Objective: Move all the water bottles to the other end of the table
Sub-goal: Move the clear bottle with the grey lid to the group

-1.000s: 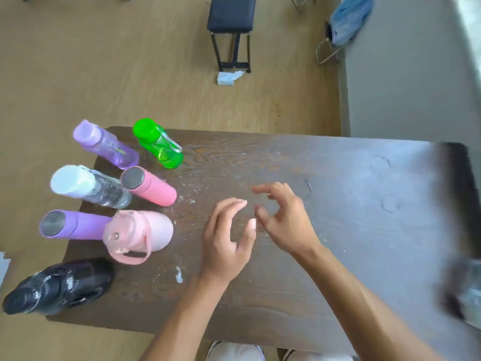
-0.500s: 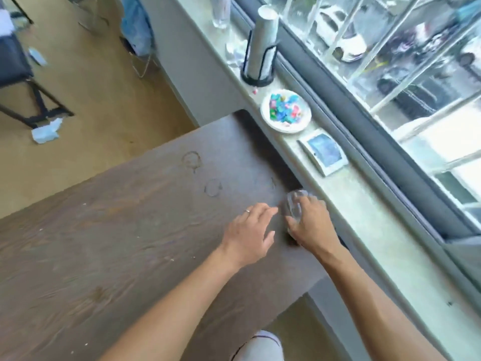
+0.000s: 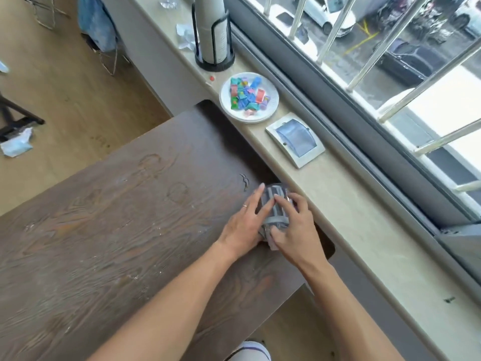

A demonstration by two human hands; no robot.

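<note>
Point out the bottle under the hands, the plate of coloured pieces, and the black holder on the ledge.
bottle (image 3: 276, 204): head view, on its ribbed grey body between the two hands.
plate (image 3: 272, 106): head view, on the bare white rim at its right side.
black holder (image 3: 214, 64): head view, on its round black base.

The bench (image 3: 109, 230) has a dark wood-grain top, matt and scuffed with pale marks and ring stains. The water bottle (image 3: 276, 204) looks like clear, ribbed plastic with a grey band. Beside it, the window sill (image 3: 351, 230) is smooth, pale, stone-like.
</note>
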